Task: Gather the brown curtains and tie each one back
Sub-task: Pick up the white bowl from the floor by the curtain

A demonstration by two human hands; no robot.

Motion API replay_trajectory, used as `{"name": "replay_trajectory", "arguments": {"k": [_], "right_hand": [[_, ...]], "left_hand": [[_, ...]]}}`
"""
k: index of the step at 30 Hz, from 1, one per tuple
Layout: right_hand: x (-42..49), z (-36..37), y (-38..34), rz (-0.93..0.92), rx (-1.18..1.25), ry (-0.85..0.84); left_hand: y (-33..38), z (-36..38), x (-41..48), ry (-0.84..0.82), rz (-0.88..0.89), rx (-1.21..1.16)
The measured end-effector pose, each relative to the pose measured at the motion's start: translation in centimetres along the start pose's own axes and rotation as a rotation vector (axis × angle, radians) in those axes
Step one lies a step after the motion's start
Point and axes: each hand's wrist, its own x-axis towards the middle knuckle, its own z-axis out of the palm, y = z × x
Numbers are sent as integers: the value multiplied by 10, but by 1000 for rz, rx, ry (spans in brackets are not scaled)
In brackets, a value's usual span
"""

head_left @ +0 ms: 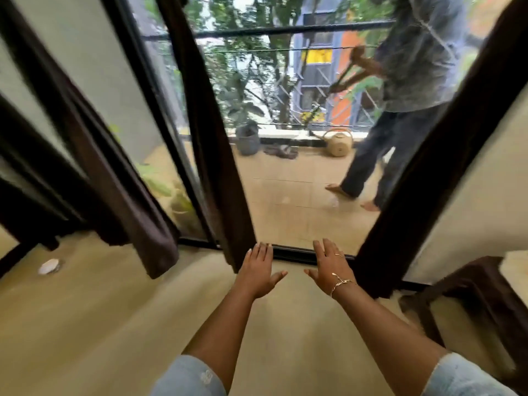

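Note:
Dark brown curtains hang in front of a glass balcony door. One curtain (pixel 114 172) hangs at the left, a narrow one (pixel 211 132) in the middle, and another (pixel 445 144) at the right. My left hand (pixel 258 271) is held out flat with straight fingers, just right of the middle curtain's lower end and apart from it. My right hand (pixel 331 267), with a ring and a bracelet, is also flat and holds nothing. It hovers left of the right curtain.
A person (pixel 411 90) stands barefoot on the balcony behind the glass, holding a long tool. A grey pot (pixel 248 137) and a tan watering can (pixel 340 144) sit out there. A dark wooden table (pixel 468 292) stands at the right. A small white object (pixel 49 266) lies on the floor.

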Motion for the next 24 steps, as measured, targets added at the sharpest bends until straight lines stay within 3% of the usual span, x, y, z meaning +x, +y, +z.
{"name": "replay_trajectory", "arguments": {"k": [7, 16, 24], "right_hand": [[7, 34, -159, -222, -35, -50], [29, 74, -333, -534, -133, -132], [75, 115, -484, -739, -149, -206]], "left_hand": [[-148, -10, -85, 34, -237, -41], [-284, -10, -165, 113, -508, -150], [-419, -17, -188, 100, -682, -147]]}}
